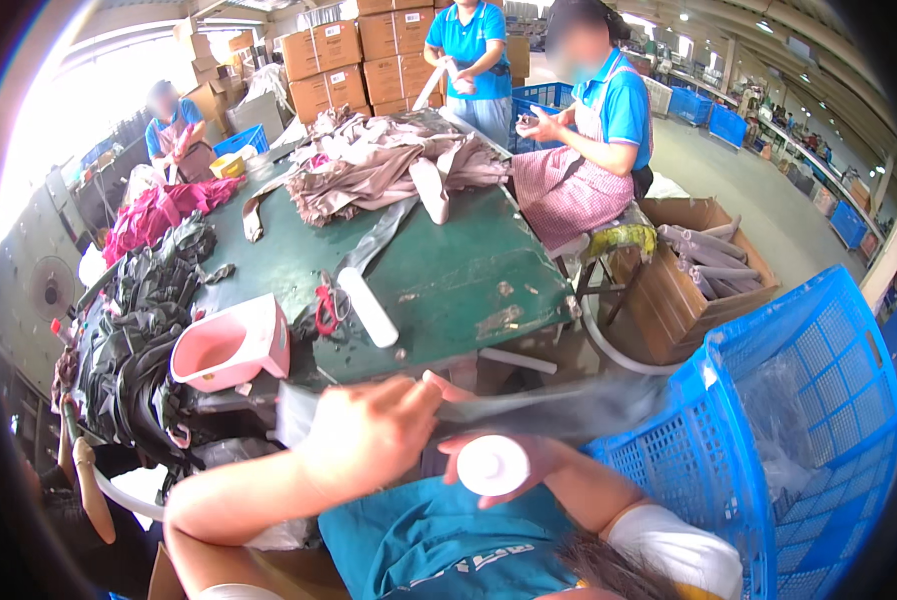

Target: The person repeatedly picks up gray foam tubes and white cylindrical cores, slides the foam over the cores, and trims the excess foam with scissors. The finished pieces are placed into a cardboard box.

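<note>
My left hand [373,427] is closed on a blurred strip of thin dark material [553,409], which stretches across in front of me towards the right. In my right hand [523,465] is a white cylinder with a round end and small knob [493,465], held end-on to the camera. Another white tube [368,307] lies on the green table [448,262], beside red-handled scissors [327,309]. A pink plastic container [231,345] stands near the table's front edge. Dark, limp fabric-like pieces [133,337] are heaped at the left, and greyish-pink ones [388,165] at the far end.
A blue perforated crate [688,450] stands close at my right, with clear plastic inside. Beyond it, a cardboard box [666,315] holds several wrapped rolls. Co-workers sit and stand around the table, one person [606,112] at its right edge. Stacked cartons [325,67] rise behind.
</note>
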`<state>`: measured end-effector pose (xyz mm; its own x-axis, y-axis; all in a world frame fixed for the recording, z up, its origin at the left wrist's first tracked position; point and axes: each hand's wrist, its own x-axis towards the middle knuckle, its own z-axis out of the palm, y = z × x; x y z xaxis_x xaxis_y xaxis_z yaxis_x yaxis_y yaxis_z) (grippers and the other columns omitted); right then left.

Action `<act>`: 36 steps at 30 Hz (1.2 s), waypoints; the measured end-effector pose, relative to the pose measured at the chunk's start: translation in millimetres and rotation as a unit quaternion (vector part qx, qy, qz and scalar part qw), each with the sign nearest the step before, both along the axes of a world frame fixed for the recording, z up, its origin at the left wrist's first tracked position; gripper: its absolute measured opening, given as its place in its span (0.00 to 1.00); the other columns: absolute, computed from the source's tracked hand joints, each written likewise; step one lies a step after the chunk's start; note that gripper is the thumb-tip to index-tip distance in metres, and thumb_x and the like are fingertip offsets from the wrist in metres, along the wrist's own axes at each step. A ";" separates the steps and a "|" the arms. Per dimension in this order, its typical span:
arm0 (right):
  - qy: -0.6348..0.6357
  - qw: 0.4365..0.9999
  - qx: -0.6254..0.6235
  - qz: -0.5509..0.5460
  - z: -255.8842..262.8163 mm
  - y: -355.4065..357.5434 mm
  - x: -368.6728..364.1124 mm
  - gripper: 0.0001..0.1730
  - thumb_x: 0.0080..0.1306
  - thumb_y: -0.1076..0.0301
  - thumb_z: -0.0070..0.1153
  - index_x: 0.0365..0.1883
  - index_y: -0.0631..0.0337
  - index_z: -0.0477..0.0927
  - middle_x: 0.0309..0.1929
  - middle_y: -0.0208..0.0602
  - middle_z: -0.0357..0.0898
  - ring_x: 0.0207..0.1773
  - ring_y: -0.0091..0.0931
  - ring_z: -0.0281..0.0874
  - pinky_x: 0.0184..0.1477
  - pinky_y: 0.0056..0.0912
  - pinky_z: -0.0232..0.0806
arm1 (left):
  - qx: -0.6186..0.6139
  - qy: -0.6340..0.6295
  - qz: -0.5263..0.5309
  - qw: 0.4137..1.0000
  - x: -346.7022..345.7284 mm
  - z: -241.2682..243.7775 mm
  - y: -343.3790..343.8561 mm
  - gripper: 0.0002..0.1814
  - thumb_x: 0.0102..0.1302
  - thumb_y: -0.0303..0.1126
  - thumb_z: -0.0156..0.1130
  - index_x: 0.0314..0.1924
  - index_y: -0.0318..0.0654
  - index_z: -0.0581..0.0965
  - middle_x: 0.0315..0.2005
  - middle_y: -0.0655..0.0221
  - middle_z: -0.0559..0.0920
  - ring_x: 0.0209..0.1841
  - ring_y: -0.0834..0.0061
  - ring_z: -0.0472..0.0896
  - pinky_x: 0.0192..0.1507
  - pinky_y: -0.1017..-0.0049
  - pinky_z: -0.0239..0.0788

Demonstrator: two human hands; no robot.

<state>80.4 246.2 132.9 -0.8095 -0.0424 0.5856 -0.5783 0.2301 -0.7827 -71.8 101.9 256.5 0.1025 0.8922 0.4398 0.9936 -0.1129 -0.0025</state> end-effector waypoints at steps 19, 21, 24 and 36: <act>-0.014 0.943 -0.236 -0.233 37.3 17.9 29.9 0.52 0.49 0.52 0.69 0.68 0.66 0.59 0.66 0.50 0.65 0.38 0.24 0.79 0.36 0.26 0.76 | -0.315 -0.574 0.019 0.756 -17.5 -180.3 -166.5 0.24 0.55 0.31 0.75 0.51 0.32 0.79 0.41 0.66 0.84 0.43 0.82 0.76 0.50 0.76 0.68; 0.032 0.938 -0.244 -0.245 35.9 25.4 32.1 0.44 0.54 0.53 0.67 0.64 0.70 0.66 0.64 0.47 0.68 0.37 0.22 0.76 0.39 0.27 0.74 | -0.338 -0.570 0.103 0.742 -17.0 -151.2 -170.1 0.23 0.52 0.33 0.76 0.47 0.31 0.80 0.37 0.64 0.84 0.39 0.80 0.75 0.46 0.73 0.68; 0.045 0.921 -0.267 -0.281 37.0 37.8 34.5 0.48 0.51 0.50 0.67 0.65 0.70 0.65 0.62 0.44 0.70 0.34 0.23 0.79 0.38 0.27 0.73 | -0.223 -0.342 0.210 0.888 -51.1 -160.1 -186.5 0.15 0.47 0.26 0.67 0.39 0.38 0.82 0.28 0.58 0.78 0.33 0.55 0.77 0.37 0.65 0.69; -0.115 0.953 -0.252 -0.121 -26.7 12.5 25.6 0.31 0.56 0.61 0.68 0.55 0.66 0.75 0.50 0.41 0.80 0.40 0.27 0.82 0.43 0.33 0.75 | -0.407 -0.049 0.575 0.708 -70.7 -244.9 -254.4 0.38 0.34 0.51 0.80 0.51 0.55 0.81 0.41 0.67 0.83 0.48 0.67 0.81 0.52 0.66 0.72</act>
<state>106.0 258.7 106.2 -0.8696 0.4014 0.2874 -0.3548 -0.1035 -0.9292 -142.6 -152.6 11.6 -0.8928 0.3229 -0.3139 0.4210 0.8459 -0.3273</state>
